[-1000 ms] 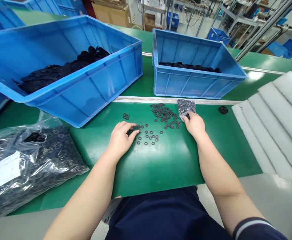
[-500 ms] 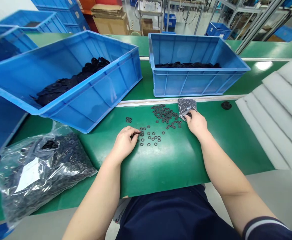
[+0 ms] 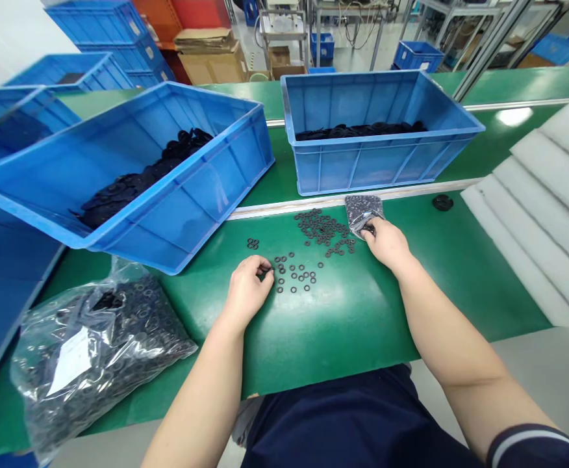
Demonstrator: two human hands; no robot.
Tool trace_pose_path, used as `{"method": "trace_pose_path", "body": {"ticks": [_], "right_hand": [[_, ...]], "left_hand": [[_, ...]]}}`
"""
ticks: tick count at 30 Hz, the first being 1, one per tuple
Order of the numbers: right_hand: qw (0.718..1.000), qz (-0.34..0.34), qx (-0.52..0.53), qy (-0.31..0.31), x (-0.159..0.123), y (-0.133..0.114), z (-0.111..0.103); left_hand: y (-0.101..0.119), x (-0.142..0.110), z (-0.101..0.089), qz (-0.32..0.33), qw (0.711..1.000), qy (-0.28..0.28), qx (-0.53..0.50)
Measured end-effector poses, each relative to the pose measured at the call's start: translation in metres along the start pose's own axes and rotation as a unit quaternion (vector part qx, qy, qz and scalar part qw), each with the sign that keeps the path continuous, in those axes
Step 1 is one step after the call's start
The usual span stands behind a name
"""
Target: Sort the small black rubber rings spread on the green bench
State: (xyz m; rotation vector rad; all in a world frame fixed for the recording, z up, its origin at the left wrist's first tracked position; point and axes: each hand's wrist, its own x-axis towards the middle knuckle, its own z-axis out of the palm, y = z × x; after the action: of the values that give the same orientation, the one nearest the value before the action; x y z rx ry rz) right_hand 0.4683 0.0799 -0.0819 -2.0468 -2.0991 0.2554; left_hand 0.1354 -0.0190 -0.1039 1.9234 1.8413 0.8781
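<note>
My left hand rests on the green bench mat, its curled fingertips pinched on a small black rubber washer at the edge of a loose scatter of black washers. My right hand grips a small clear plastic bag of washers, with its fingers at the bag's mouth. Just left of that bag lies a denser heap of black washers. A small cluster of washers sits apart, above my left hand.
Two blue plastic crates holding black washers stand beyond the mat. A large clear bag of washers lies at the left. White foam sheets lie at the right, and a black disc sits near them.
My left hand's fingers have curled from spread to pinched at the washers. My head view has swung, shifting the crates and bench. My right hand stays on the small bag.
</note>
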Motion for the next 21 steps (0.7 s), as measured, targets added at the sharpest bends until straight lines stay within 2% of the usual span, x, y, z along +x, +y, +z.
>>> {"method": "trace_pose_path", "body": {"ticks": [4,9,21], "right_hand": [[1.000,-0.001,-0.006,0.006,-0.001,0.000,0.002],[1.000,-0.002,-0.015,0.014,-0.002,-0.001,0.004],[0.999,0.026,0.011,-0.017,0.001,-0.003,0.001]], "left_hand": [[-0.001,-0.001,0.001,0.022,1.000,0.014,0.014],[0.001,-0.003,0.002,0.076,0.997,-0.007,0.021],[0.005,0.000,0.012,0.064,0.997,0.008,0.047]]}}
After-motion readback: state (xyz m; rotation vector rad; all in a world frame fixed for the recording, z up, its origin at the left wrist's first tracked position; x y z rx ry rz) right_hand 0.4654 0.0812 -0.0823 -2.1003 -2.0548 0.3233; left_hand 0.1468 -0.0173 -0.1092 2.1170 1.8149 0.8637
